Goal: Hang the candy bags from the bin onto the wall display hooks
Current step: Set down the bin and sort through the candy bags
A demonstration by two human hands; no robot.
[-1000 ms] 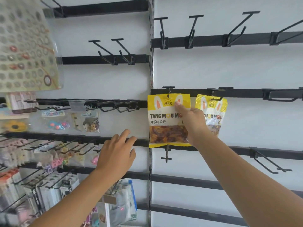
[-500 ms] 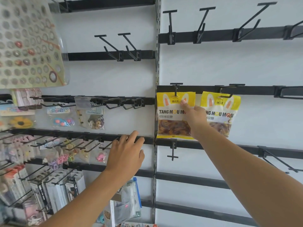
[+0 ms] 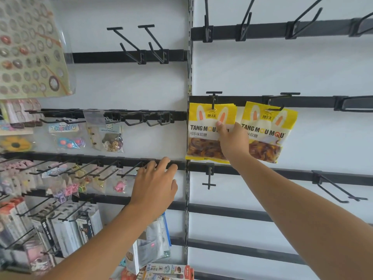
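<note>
Glossy flat bag (image 3: pixel 201 136) on wire hook (image 3: pixel 213 99)

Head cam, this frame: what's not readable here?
Bin: outside the head view, so the bags left to hang are unknown.
Right hand pinches the left candy bag; the fingers behind it are hidden by the bag.
Bag count on that hook: stacked edges, too thin to count.
Left hand: this angle doesn't show whether it touches the rail.
Top hooks: cut off by the upper edge.
</note>
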